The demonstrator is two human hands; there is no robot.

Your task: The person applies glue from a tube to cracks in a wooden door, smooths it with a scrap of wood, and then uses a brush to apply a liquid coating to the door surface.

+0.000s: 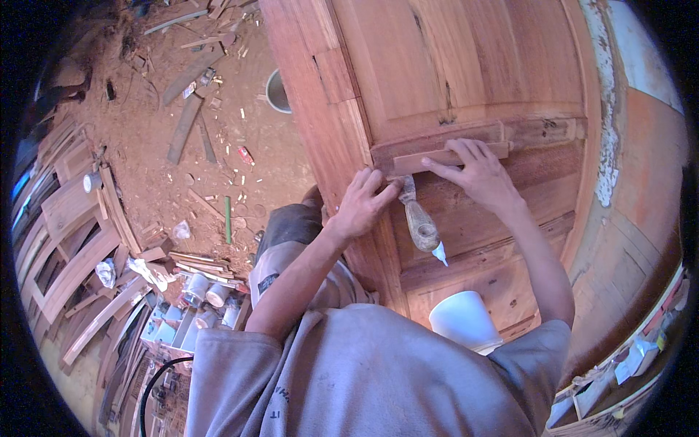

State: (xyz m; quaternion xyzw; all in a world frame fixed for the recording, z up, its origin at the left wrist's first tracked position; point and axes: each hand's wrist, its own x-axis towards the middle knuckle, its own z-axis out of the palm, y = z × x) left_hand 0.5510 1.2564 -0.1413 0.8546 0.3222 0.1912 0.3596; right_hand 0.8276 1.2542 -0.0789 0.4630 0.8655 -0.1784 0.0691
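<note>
A brown wooden door [473, 58] with raised panels lies in front of me. My right hand [480, 175] has its thumb and fingers closed on a thin wooden strip [419, 162], set along the door's cross rail. My left hand [360, 200] is by the strip's left end, fingers bent and drawn together over the door's side piece. What those fingers hold, if anything, is hidden. Between my hands a putty knife [421, 227] with a worn handle rests on the door, its blade toward the strip. A white pointed nozzle [440, 253] shows just past the handle.
A white tub [466, 319] stands on the door near my body. Left of me, a crate [166, 324] holds cans and bottles beside stacked boards [73, 255]. Wood offcuts [186, 127] litter the dirt floor, with a bucket [279, 92] by the door's left edge.
</note>
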